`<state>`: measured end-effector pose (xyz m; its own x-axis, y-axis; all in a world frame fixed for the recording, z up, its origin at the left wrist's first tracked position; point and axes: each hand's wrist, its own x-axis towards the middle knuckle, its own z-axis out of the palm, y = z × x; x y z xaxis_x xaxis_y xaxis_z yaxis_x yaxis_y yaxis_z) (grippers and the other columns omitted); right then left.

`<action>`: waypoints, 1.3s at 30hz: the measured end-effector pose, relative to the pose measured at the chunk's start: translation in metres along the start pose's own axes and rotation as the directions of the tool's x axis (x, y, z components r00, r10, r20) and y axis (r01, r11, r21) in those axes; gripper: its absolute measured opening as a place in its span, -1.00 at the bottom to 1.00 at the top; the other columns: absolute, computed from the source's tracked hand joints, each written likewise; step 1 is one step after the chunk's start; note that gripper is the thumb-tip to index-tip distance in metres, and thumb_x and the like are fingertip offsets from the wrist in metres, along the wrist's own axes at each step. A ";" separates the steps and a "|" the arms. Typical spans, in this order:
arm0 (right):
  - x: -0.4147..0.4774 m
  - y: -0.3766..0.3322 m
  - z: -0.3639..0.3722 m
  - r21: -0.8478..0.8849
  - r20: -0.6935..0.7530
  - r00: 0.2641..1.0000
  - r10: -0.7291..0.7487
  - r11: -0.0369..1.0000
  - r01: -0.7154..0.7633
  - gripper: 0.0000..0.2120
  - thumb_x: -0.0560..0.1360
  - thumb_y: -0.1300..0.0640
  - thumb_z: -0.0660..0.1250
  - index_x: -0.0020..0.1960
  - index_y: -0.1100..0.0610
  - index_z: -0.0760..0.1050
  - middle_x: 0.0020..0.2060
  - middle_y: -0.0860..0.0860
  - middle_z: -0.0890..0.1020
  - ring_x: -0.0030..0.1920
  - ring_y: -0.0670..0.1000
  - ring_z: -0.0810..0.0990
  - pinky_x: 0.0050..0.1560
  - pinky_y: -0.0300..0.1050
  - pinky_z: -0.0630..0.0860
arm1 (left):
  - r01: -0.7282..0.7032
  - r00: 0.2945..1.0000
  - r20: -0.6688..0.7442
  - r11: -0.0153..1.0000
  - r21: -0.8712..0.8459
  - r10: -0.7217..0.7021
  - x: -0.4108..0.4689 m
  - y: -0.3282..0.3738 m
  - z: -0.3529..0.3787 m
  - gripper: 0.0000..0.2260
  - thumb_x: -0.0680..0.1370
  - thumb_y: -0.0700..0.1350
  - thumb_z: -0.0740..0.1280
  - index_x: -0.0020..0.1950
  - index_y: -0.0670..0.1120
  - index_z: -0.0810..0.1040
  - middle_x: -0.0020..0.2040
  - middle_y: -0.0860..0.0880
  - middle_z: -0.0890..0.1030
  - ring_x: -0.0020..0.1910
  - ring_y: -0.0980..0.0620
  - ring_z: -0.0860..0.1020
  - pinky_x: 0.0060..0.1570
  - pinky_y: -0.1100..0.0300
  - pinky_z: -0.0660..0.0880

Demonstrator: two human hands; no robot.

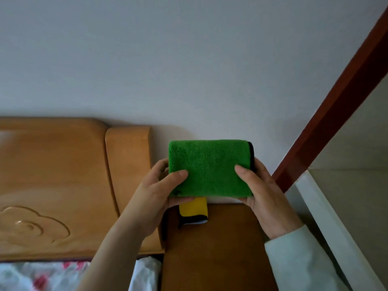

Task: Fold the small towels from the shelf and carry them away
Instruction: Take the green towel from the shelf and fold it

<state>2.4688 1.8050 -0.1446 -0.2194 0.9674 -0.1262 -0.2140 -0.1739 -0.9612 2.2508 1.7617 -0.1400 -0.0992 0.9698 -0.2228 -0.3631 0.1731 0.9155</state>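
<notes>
Now the left hand (159, 192) and right hand (260, 190) are each gripping 1 end of the folded green towel (210, 166). Below, a yellow towel (194, 208) is lying on the wooden shelf (220, 248).

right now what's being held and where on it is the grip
A folded green towel, held in both hands: the left hand has the left short edge, the right hand the right short edge, thumbs on the front face.

Brown shelf (220, 248) w/ yellow towel (194, 208)

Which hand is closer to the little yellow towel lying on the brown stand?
Left. The left hand grips the folded green fluffy towel right above the yellow towel; the right hand holds the green towel's other side, off to the right.
</notes>
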 end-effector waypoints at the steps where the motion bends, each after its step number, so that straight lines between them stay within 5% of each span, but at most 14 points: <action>1: 0.010 0.008 0.000 -0.010 -0.004 1.000 0.018 1.000 -0.018 -0.52 0.40 -0.02 0.41 0.31 -0.11 0.52 0.17 -0.03 0.71 0.17 0.02 0.70 0.01 -0.04 0.67 | 0.017 1.000 -0.004 1.000 0.001 -0.017 0.010 -0.006 -0.005 -0.58 0.46 -0.11 0.52 0.30 -0.08 0.56 0.23 -0.15 0.66 0.14 -0.11 0.70 -0.05 -0.02 0.69; 6: 0.051 0.047 -0.004 -0.066 -0.023 0.994 0.107 0.992 -0.108 -0.53 0.38 -0.08 0.43 0.28 -0.16 0.55 0.18 -0.05 0.70 0.20 0.02 0.68 0.15 0.07 0.63 | 0.085 0.993 -0.082 0.996 -0.020 -0.086 0.047 -0.039 -0.023 -0.58 0.40 -0.08 0.43 0.26 -0.06 0.56 0.21 -0.14 0.65 0.08 -0.05 0.71 -0.11 0.05 0.69; 13: 0.102 0.115 -0.019 -0.105 -0.019 0.976 0.218 0.970 -0.219 -0.50 0.37 -0.10 0.41 0.31 -0.21 0.52 0.11 -0.14 0.71 0.11 -0.06 0.71 0.06 -0.06 0.65 | 0.209 0.959 -0.187 0.977 -0.038 -0.212 0.099 -0.096 -0.047 -0.80 0.61 -0.21 0.34 0.23 -0.05 0.54 0.22 -0.12 0.64 0.07 -0.05 0.71 -0.13 0.09 0.68; 23: 0.157 0.237 -0.051 -0.154 -0.067 0.950 0.305 0.938 -0.311 -0.52 0.45 -0.09 0.40 0.36 -0.25 0.48 0.17 -0.13 0.68 0.05 -0.14 0.71 0.00 -0.13 0.67 | 0.302 0.904 -0.294 0.951 -0.072 -0.309 0.164 -0.209 -0.086 -0.70 0.60 -0.15 0.39 0.31 0.07 0.49 0.28 -0.04 0.62 0.18 -0.08 0.67 -0.11 0.10 0.69; 39: 0.201 0.376 -0.096 -0.100 -0.153 0.918 0.366 0.919 -0.382 -0.57 0.56 0.18 0.39 0.32 -0.20 0.43 0.06 -0.16 0.66 -0.12 -0.23 0.72 -0.25 -0.32 0.63 | 0.266 0.873 -0.421 0.964 -0.015 -0.248 0.230 -0.354 -0.115 -0.67 0.61 -0.16 0.39 0.36 0.03 0.51 0.22 -0.01 0.64 0.10 0.02 0.66 -0.20 0.17 0.68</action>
<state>2.4350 1.9520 -0.5548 -0.1340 0.8528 -0.5048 -0.0176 -0.5113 -0.8592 2.2504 1.9036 -0.5538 -0.3862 0.7312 -0.5623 -0.3905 0.4227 0.8179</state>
